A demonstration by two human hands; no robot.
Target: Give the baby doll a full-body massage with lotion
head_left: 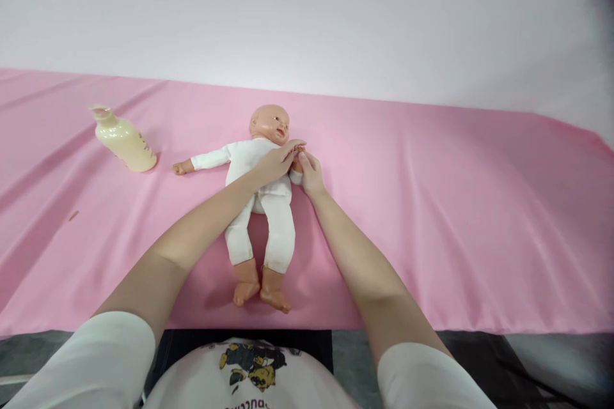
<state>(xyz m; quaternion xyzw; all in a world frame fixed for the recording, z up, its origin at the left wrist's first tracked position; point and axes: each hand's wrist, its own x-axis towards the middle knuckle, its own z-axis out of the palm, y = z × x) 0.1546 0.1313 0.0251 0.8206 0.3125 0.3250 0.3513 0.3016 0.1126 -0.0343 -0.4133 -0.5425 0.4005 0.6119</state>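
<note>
Your left hand (274, 165) lies across the upper chest of the doll (244, 158), near the centre of the frame, with its fingers extended over the doll's hand at the right side of the body. Your right hand (313, 176) grasps that same small hand (296, 167) from the right, thumb laid on top. Because the fingers overlap at this point, you cannot tell whether the left hand also grips or only rests there. Both forearms enter from the lower corners of the frame and converge on this contact area; the left forearm passes above the doll's torso. Note that the doll lies on its back on the pink cloth (460, 223), head toward the top of the frame and face turned to the right. Its free arm (210, 159) extends to the left, and its bare feet (259, 284) point toward the bottom edge. The pale yellow bottle (125, 142) is located at the upper left, well apart from both hands, its base nearest the doll. Below it, at the left, is a small brown strip (73, 215). A white wall (307, 19) occupies the top of the frame; your printed shirt (192, 380) occupies the bottom.
</note>
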